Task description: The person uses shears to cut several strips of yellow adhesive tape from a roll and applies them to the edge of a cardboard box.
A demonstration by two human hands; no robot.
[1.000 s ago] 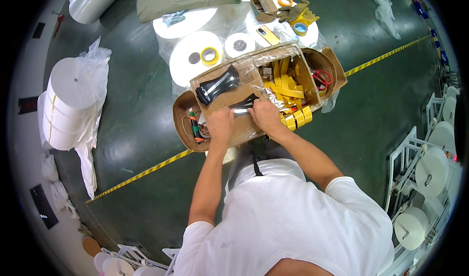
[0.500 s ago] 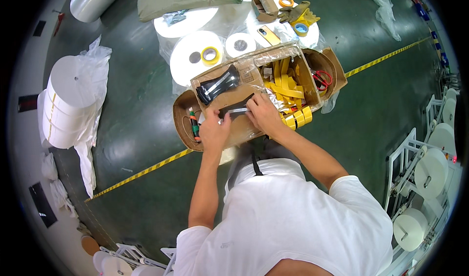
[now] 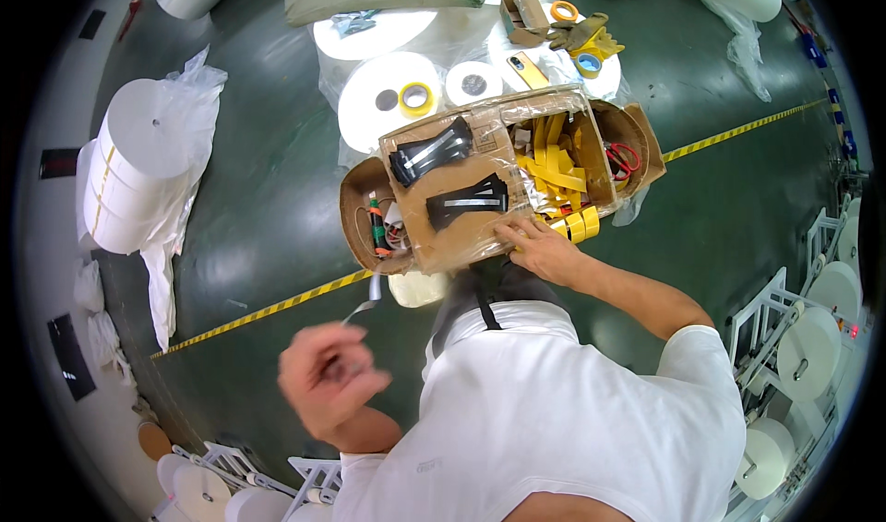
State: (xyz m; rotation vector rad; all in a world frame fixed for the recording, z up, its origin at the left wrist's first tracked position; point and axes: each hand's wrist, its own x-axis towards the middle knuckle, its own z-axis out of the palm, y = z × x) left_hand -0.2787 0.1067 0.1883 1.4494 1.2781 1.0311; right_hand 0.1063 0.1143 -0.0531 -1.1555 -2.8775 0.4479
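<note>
My left hand (image 3: 334, 374) is raised left of my body, its fingers curled and blurred. A thin pale strip (image 3: 374, 289) trails up from it. At the near edge of a cardboard box (image 3: 452, 252), my right hand (image 3: 546, 251) grips the board beside several yellow tape rolls (image 3: 579, 227). Two bundles of black strips lie on the box's flat middle. The nearer bundle (image 3: 466, 203) is fanned out, with a silvery band across it; the farther bundle (image 3: 432, 150) is banded the same way.
Yellow strips (image 3: 555, 169) fill the box's right compartment, with red-handled scissors (image 3: 624, 158) beyond. An orange-and-green tool (image 3: 377, 225) stands in the left one. Behind are white rolls (image 3: 365, 120), a tape roll (image 3: 416, 98), a phone (image 3: 528, 71) and gloves (image 3: 583, 35).
My left hand has swung down and left, away from the box, with the pale strip. My right hand has moved from the near black bundle to the box's near edge. The view has shifted slightly.
</note>
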